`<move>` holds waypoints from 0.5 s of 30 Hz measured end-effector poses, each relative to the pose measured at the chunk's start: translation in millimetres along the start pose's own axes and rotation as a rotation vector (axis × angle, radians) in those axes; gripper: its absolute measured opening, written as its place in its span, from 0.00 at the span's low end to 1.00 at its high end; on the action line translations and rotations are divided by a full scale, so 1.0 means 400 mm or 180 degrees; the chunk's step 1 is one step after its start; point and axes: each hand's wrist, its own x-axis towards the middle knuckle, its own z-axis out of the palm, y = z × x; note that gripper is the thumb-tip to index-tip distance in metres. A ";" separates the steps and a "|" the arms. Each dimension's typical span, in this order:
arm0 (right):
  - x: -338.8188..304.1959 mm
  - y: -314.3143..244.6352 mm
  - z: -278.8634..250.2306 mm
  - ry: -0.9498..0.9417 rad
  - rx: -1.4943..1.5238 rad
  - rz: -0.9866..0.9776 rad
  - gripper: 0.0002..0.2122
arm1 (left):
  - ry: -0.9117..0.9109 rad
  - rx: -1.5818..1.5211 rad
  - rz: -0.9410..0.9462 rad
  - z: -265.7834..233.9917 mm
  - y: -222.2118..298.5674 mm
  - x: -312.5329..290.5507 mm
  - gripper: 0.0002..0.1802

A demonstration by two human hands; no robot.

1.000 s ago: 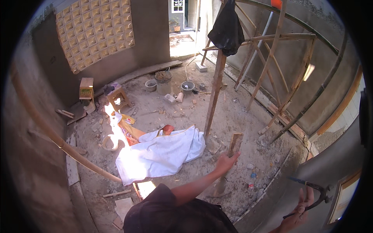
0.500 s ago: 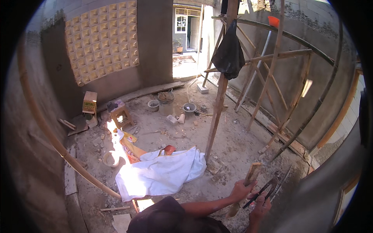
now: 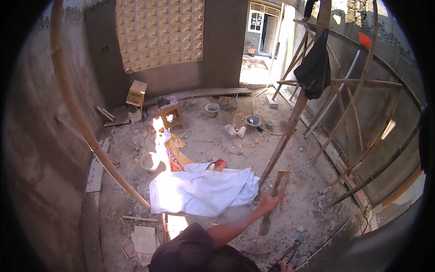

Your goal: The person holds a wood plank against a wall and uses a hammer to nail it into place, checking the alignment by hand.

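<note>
Right of white sheet [image 3: 206, 192]: left hand [image 3: 270, 201] wraps fingers around wood plank [image 3: 281, 179]; right hand [image 3: 284, 266] grips pincers [image 3: 294, 249] in its fingers.

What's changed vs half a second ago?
Left hand moved left with the wood piece, away from the pincers; right hand lowered the pincers toward the picture's bottom edge. View turned left. Nothing taken or let go. White sheet and stool stayed put.

Doorway [image 3: 254, 76]: I saw daylight glare.
White sheet [image 3: 217, 192]: sunlit patch washed out.
Pincers [image 3: 292, 250]: shaded, looked soft.
Left wall [image 3: 31, 136]: darkened toward the rim.
</note>
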 end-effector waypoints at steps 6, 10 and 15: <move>0.042 -0.167 -0.028 0.0019 0.1349 -0.0501 0.12 | -0.0097 -0.0576 0.0101 -0.024 0.070 0.016 0.26; 0.102 -0.290 -0.050 -0.0646 0.2647 0.0148 0.14 | 0.0169 -0.0878 0.0207 -0.099 0.074 0.043 0.19; 0.150 -0.347 -0.059 -0.0837 0.1890 -0.0299 0.15 | 0.0153 -0.1586 0.0070 -0.156 0.135 0.035 0.19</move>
